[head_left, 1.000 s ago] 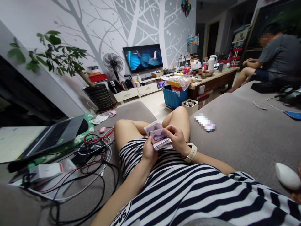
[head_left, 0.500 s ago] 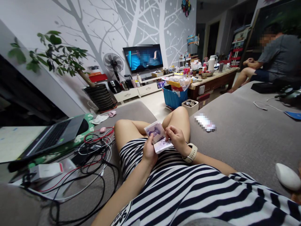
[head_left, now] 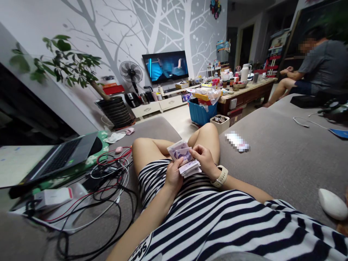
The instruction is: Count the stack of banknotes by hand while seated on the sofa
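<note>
A folded stack of purple banknotes (head_left: 189, 168) rests in my left hand (head_left: 174, 175), above my lap. The thumb of that hand presses on the notes, and the stack bends so that one part stands up and the other leans toward me. My right hand (head_left: 203, 156), with a pale watch (head_left: 223, 176) on the wrist, pinches the upper right corner of a single banknote (head_left: 185, 154) at the front of the upright part. Its fingers are closed on that edge. How many notes there are cannot be seen.
Tangled cables (head_left: 116, 181) and a laptop (head_left: 63, 154) lie on the sofa to my left. A blurred-out phone-like thing (head_left: 237, 141) and a white mouse-shaped object (head_left: 332, 203) lie to my right. Ahead stand a blue bin (head_left: 202, 113) and a cluttered table (head_left: 244, 92). A person (head_left: 320, 65) sits at far right.
A banknote has come up in front of the upright part, its corner in my right hand. My right fingers have risen slightly from the lower part, whose edges now look more fanned.
</note>
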`<move>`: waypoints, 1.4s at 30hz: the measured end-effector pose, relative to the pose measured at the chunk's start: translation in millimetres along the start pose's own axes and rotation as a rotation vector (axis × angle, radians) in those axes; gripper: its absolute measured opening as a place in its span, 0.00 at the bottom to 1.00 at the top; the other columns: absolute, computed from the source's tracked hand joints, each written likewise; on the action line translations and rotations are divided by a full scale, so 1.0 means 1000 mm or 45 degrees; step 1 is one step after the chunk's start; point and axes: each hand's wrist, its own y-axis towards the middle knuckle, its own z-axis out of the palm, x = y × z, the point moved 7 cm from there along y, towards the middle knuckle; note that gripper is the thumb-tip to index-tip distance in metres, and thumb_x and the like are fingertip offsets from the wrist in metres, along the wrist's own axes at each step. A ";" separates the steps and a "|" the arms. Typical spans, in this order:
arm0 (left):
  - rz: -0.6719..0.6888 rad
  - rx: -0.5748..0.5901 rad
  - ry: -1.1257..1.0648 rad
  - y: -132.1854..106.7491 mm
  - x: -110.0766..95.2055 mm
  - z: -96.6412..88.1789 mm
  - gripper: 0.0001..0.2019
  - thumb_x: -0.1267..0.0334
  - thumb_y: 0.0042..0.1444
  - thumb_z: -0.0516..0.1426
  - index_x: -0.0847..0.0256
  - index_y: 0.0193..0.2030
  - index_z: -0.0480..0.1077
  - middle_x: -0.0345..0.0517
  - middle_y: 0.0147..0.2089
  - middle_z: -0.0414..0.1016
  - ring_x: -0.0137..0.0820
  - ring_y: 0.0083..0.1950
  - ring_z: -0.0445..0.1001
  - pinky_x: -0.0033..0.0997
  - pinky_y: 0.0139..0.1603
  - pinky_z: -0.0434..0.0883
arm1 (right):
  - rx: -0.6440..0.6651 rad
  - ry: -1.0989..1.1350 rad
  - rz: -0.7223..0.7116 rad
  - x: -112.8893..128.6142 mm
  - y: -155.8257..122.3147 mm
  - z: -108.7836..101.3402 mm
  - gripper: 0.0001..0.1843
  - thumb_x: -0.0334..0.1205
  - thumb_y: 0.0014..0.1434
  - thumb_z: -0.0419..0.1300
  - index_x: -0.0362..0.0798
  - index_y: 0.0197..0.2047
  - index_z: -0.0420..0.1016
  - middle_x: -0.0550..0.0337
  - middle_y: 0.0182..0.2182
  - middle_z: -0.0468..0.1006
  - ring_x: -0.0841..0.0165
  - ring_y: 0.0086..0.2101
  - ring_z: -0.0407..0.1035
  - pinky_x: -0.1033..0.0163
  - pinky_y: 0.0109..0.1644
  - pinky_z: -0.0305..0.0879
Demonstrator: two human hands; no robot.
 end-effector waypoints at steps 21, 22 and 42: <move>-0.041 -0.049 -0.164 0.007 0.003 0.000 0.14 0.63 0.59 0.49 0.68 0.38 0.75 0.52 0.34 0.80 0.40 0.44 0.78 0.41 0.48 0.73 | 0.044 0.228 -0.050 0.009 -0.007 0.006 0.14 0.48 0.53 0.63 0.46 0.29 0.70 0.65 0.22 0.66 0.73 0.24 0.59 0.67 0.28 0.55; -0.031 -0.044 -0.162 0.007 0.003 -0.001 0.14 0.63 0.58 0.50 0.68 0.37 0.75 0.51 0.34 0.80 0.40 0.44 0.78 0.40 0.48 0.73 | 0.049 0.235 -0.050 0.009 -0.007 0.007 0.14 0.48 0.53 0.63 0.46 0.29 0.70 0.65 0.22 0.67 0.73 0.24 0.59 0.67 0.28 0.56; 0.033 0.016 -0.103 0.008 -0.002 0.002 0.11 0.61 0.51 0.55 0.67 0.34 0.74 0.50 0.32 0.79 0.40 0.43 0.77 0.39 0.45 0.72 | 0.110 0.288 -0.067 0.017 -0.008 0.010 0.11 0.45 0.53 0.62 0.46 0.31 0.71 0.65 0.23 0.69 0.73 0.25 0.61 0.66 0.30 0.59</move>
